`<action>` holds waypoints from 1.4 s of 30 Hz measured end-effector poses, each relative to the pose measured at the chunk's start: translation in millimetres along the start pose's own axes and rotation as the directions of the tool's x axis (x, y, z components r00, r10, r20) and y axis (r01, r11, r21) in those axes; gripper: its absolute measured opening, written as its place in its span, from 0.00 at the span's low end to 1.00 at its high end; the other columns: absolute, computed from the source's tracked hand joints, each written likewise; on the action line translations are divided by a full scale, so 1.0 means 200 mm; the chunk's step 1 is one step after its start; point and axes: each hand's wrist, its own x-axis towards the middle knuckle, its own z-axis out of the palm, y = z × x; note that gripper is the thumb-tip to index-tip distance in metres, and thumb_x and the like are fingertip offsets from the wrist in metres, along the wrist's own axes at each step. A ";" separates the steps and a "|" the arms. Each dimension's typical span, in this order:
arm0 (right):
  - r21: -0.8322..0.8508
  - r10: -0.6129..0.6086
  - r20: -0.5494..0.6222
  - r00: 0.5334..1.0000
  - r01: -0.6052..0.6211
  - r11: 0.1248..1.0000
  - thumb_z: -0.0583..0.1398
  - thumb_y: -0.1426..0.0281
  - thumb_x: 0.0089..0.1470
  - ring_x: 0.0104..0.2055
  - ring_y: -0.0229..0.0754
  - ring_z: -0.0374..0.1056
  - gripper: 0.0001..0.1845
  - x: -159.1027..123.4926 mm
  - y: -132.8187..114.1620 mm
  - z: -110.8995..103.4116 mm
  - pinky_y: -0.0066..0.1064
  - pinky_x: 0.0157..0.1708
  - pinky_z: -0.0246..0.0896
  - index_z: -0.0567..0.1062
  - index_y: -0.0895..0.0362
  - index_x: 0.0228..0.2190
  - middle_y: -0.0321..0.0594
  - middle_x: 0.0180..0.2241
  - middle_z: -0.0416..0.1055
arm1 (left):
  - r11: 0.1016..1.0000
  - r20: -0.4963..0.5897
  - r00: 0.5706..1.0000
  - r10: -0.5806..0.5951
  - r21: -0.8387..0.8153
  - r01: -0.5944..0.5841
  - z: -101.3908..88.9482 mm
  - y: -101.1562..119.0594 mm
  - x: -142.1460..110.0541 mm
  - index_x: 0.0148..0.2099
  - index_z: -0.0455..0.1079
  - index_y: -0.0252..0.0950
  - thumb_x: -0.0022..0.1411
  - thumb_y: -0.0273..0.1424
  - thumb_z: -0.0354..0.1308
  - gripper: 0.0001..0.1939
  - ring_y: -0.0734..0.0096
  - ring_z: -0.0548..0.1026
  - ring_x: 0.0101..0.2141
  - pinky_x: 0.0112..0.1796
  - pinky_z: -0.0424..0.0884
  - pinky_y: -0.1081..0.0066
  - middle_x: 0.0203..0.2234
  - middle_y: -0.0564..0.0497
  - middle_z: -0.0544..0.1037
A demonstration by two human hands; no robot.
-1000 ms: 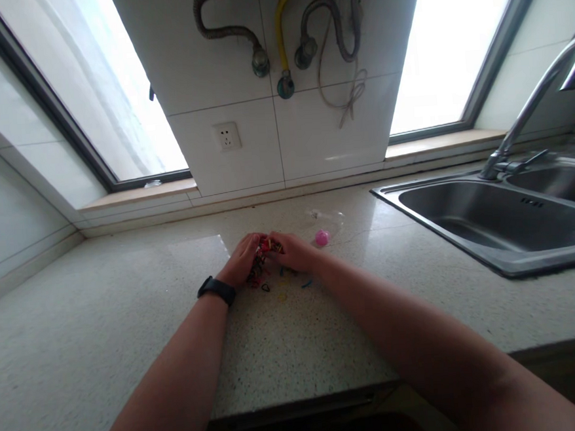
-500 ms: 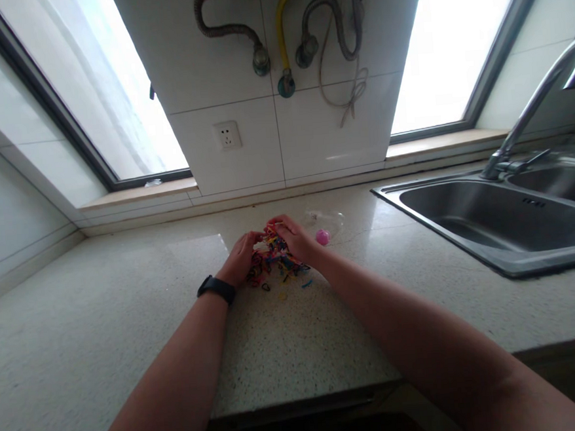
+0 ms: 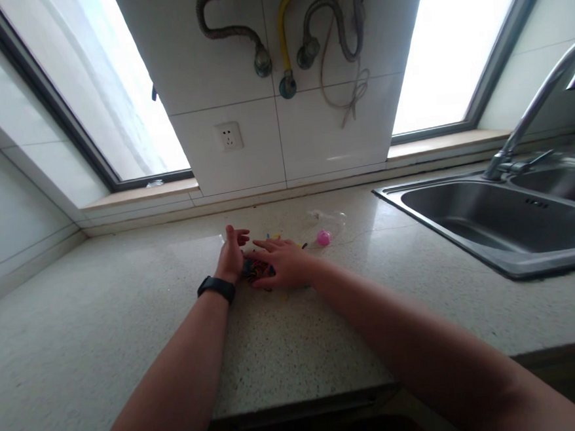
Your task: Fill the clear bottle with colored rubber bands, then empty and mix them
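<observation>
A pile of small colourful bands (image 3: 259, 270), which look like rubber bands, lies on the speckled counter between my hands. My left hand (image 3: 231, 257) stands on its edge at the pile's left side, thumb up and fingers apart. Spread over the right part of the pile, my right hand (image 3: 288, 263) lies palm down with its fingers stretched out toward the left; it hides much of the bands. A few yellow and blue pieces show just behind it. To the right sits a pink round lid or ball (image 3: 323, 238), beside a clear plastic container (image 3: 334, 219) that is hard to make out.
At the right a steel double sink (image 3: 465, 219) with a chrome faucet (image 3: 521, 117) is set into the counter (image 3: 128, 332). The tiled wall behind carries a socket (image 3: 229, 135), hoses and valves (image 3: 287, 84). The counter's front edge runs below my forearms.
My right hand has come down from the pile's back and flattened over its right side. My left hand has turned thumb up and opened. The pink piece has stayed in place.
</observation>
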 end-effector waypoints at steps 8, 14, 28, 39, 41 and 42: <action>-0.138 -0.115 0.119 0.986 0.131 0.982 0.53 0.51 0.60 0.51 0.55 0.64 0.22 0.02 -0.04 0.00 0.47 0.49 0.55 0.73 0.43 0.52 0.45 0.52 0.69 | 0.999 -0.009 1.000 -0.002 0.043 0.003 -0.01 0.01 0.00 0.45 0.74 0.34 0.62 0.60 0.23 0.46 0.61 0.74 0.39 0.35 0.70 0.64 0.37 0.41 0.78; -0.091 -0.060 0.043 0.997 0.064 0.994 0.55 0.61 0.62 0.46 0.48 0.66 0.14 0.04 0.01 -0.02 0.40 0.46 0.54 0.74 0.56 0.42 0.48 0.42 0.73 | 0.998 0.006 1.000 -0.020 0.054 0.020 -0.01 0.01 0.00 0.44 0.75 0.34 0.63 0.59 0.24 0.45 0.59 0.74 0.40 0.34 0.69 0.65 0.37 0.41 0.79; 0.465 0.310 -0.390 0.867 -0.105 0.879 0.48 0.60 0.65 0.29 0.37 0.63 0.12 0.06 0.11 -0.03 0.29 0.32 0.54 0.65 0.54 0.36 0.34 0.27 0.68 | 0.995 0.042 0.999 -0.002 0.099 -0.002 -0.02 0.02 -0.01 0.40 0.76 0.34 0.64 0.58 0.27 0.43 0.59 0.74 0.37 0.35 0.69 0.63 0.34 0.41 0.79; 0.550 0.322 -0.512 0.796 0.016 0.835 0.50 0.73 0.54 0.38 0.40 0.63 0.10 0.08 0.16 -0.02 0.32 0.42 0.58 0.66 0.54 0.39 0.37 0.35 0.66 | 0.990 0.045 0.999 0.012 0.139 -0.018 -0.02 0.04 -0.02 0.39 0.77 0.32 0.64 0.58 0.31 0.41 0.59 0.74 0.37 0.34 0.69 0.64 0.35 0.41 0.79; 0.574 0.329 -0.505 0.798 0.025 0.819 0.49 0.74 0.52 0.39 0.40 0.63 0.13 0.07 0.16 -0.03 0.32 0.42 0.58 0.68 0.55 0.39 0.37 0.35 0.68 | 0.991 0.048 0.999 0.016 0.134 -0.022 -0.02 0.04 -0.02 0.39 0.77 0.32 0.65 0.58 0.32 0.41 0.59 0.74 0.37 0.34 0.69 0.64 0.35 0.41 0.79; 0.582 0.332 -0.505 0.797 0.030 0.813 0.49 0.74 0.52 0.39 0.40 0.64 0.14 0.07 0.16 -0.04 0.33 0.43 0.58 0.68 0.55 0.39 0.37 0.35 0.68 | 0.991 0.052 0.998 0.018 0.134 -0.025 -0.02 0.04 -0.02 0.39 0.77 0.32 0.65 0.58 0.32 0.40 0.59 0.74 0.37 0.35 0.69 0.64 0.35 0.41 0.79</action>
